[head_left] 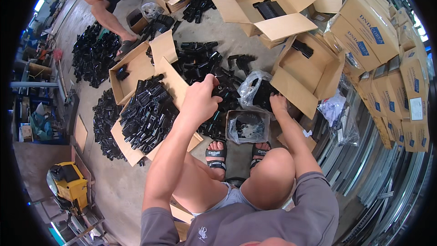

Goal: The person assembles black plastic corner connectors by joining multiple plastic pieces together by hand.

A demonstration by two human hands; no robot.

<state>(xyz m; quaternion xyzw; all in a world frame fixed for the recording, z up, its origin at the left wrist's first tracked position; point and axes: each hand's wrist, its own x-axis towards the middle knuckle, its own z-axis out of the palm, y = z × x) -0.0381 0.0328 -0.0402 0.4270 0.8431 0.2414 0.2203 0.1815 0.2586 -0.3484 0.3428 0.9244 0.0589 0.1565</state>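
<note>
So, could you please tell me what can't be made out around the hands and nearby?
All in the head view:
Left hand: whether it holds anything, hidden by its own fingers and the dark pile behind.
Right hand: its fingertips, lost against the black pieces by the plastic bag.
Small box: its exact contents, obscured by the plastic lining.
Other person: the upper part, cut off by the top edge.

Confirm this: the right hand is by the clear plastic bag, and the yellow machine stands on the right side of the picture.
Not quite: the yellow machine stands on the left side, as the head view shows. The right hand is by the clear plastic bag.
</note>
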